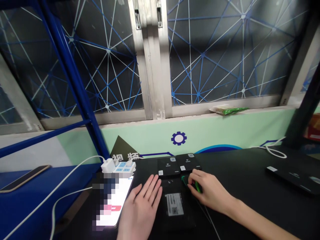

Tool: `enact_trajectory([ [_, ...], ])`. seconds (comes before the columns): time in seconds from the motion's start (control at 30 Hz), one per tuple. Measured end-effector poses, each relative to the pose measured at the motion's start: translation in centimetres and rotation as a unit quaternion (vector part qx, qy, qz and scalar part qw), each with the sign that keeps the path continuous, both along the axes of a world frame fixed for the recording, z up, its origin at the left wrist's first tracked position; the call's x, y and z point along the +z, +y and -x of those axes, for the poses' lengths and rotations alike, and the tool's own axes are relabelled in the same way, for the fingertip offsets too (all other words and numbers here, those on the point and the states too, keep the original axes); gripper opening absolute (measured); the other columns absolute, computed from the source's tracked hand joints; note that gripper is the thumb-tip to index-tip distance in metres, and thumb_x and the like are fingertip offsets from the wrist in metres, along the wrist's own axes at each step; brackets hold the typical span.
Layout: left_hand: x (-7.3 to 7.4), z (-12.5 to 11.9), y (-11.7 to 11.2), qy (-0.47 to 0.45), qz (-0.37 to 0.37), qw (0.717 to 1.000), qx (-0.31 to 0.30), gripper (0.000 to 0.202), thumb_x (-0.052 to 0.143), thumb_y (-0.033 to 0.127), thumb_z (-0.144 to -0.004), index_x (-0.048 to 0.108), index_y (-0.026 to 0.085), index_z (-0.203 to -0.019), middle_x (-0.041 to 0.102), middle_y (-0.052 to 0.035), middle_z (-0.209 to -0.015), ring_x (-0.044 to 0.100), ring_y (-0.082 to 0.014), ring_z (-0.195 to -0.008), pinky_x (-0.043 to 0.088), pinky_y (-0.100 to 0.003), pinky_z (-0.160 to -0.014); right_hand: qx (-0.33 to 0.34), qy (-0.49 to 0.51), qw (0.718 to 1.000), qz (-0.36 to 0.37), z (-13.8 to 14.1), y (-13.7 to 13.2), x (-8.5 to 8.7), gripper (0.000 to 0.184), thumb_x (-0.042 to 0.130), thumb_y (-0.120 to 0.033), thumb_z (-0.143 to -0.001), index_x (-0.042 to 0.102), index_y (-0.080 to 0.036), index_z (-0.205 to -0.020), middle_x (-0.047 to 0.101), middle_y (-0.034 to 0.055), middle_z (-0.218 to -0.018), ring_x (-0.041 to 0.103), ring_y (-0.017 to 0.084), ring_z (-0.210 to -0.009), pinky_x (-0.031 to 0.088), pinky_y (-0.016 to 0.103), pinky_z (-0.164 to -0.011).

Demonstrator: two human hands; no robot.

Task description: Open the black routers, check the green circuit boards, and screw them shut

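My left hand lies flat and open on the black table, its fingers touching the left edge of a black box with a white label. My right hand is closed in a pinch on a small green connector at the far right corner of that box; a thin white cable runs from it toward me. Two more black boxes with small white stickers lie side by side just beyond.
A lit phone lies left of my left hand. Behind it sits a white power strip with a charger and white cables. Another phone rests on the blue surface at left. Flat black devices and a white cable lie at right.
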State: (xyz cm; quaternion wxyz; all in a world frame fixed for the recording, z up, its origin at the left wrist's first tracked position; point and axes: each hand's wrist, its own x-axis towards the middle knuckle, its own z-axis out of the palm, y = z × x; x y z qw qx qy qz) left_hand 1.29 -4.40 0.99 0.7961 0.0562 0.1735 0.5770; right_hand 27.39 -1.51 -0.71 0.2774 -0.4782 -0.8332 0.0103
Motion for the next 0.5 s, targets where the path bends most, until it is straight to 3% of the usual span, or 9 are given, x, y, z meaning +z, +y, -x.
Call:
enact_trajectory([
  [0.07, 0.7, -0.1, 0.4, 0.16, -0.006, 0.987, 0.025, 0.059, 0.041, 0.021, -0.099, 0.029, 0.004, -0.154, 0.055, -0.021, -0.143, 0.052, -0.0296, -0.132, 0.043, -0.044, -0.112, -0.024, -0.015, 1.0, 0.001, -0.2, 0.0, 0.2, 0.011, 0.054, -0.017, -0.088, 0.054, -0.022, -0.078, 0.061, 0.0, -0.077, 0.059, 0.017, -0.064, 0.035, 0.028, -0.058],
  [0.17, 1.5, 0.2, 1.2, 0.277, -0.002, 0.961, -0.022, 0.051, 0.049, 0.022, -0.097, 0.046, 0.002, -0.143, 0.063, -0.0206, -0.132, 0.06, -0.031, -0.124, 0.047, -0.042, -0.107, -0.06, -0.035, 0.997, 0.018, -0.6, 0.3, 0.2, 0.015, 0.056, -0.021, -0.086, 0.048, -0.022, -0.074, 0.062, -0.0012, -0.071, 0.058, 0.017, -0.061, 0.027, 0.028, -0.054],
  [0.3, 1.8, 0.6, 2.8, 0.383, -0.051, 0.918, -0.084, 0.034, 0.051, 0.028, -0.096, 0.065, 0.005, -0.117, 0.072, -0.0193, -0.113, 0.07, -0.0278, -0.098, 0.055, -0.038, -0.09, -0.113, -0.071, 0.99, 0.046, -1.1, 0.8, -0.5, 0.015, 0.058, -0.029, -0.086, 0.048, -0.023, -0.076, 0.061, -0.0007, -0.064, 0.059, 0.02, -0.058, 0.019, 0.028, -0.053],
  [0.5, 0.4, 0.7, 5.1, 0.441, -0.128, 0.881, -0.112, 0.03, 0.051, 0.032, -0.095, 0.068, 0.009, -0.106, 0.071, -0.0125, -0.097, 0.066, -0.0186, -0.079, 0.052, -0.029, -0.074, -0.122, -0.047, 0.986, 0.104, -1.3, 1.3, -1.2, 0.014, 0.06, -0.029, -0.083, 0.046, -0.024, -0.084, 0.063, -0.0003, -0.067, 0.061, 0.022, -0.063, 0.022, 0.026, -0.054],
])
